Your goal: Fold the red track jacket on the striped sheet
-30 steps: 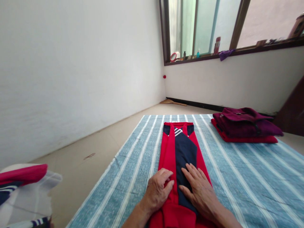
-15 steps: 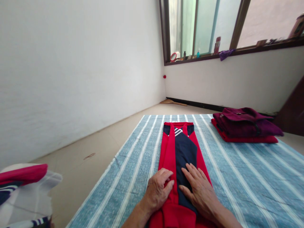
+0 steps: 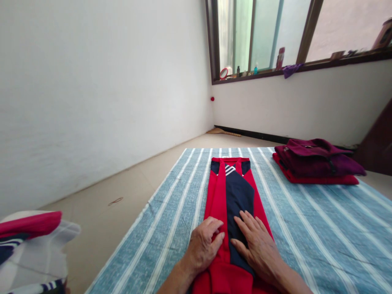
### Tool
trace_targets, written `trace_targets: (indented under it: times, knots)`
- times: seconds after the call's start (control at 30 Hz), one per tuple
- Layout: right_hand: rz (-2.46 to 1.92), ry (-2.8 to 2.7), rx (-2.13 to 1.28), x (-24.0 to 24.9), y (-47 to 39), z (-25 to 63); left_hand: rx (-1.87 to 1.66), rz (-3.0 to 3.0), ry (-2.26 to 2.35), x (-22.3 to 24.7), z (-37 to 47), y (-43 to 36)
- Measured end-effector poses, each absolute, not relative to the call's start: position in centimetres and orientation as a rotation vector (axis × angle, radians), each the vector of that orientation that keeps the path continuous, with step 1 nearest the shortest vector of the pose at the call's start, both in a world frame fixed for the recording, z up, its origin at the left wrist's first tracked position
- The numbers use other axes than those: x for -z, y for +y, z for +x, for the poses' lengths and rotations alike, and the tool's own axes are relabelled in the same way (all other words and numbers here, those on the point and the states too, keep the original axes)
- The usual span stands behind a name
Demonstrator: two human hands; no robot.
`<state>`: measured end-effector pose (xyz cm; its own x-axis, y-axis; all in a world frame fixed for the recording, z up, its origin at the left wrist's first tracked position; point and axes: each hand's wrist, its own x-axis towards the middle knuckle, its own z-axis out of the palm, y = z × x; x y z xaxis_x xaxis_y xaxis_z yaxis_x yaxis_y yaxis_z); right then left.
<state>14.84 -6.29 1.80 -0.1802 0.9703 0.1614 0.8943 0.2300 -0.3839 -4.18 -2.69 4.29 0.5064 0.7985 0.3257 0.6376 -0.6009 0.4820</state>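
A red and navy garment (image 3: 240,196) with white stripes near its top lies folded into a long narrow strip on the striped blue cloth (image 3: 171,220). On its left edge rests my left hand (image 3: 204,244), fingers bent and a little apart, with nothing gripped. My right hand (image 3: 255,243) lies flat on the navy part, fingers spread. Below my hands the lower end of the garment is bunched or folded over, cut off by the bottom edge of the view.
Folded purple and red clothes (image 3: 318,159) are stacked at the cloth's far right. More red, navy and white fabric (image 3: 33,224) and whitish sheer material (image 3: 45,257) show at the lower left. A window sill (image 3: 260,74) holds small bottles and a purple rag (image 3: 290,70).
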Motion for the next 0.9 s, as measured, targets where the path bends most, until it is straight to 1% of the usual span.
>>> trace_targets:
  times: [0.9]
  knots:
    - [-1.747,-2.15,-0.289,-1.9,-6.22,14.8,-0.777,2.461,1.203,-4.29,-4.13,-2.7]
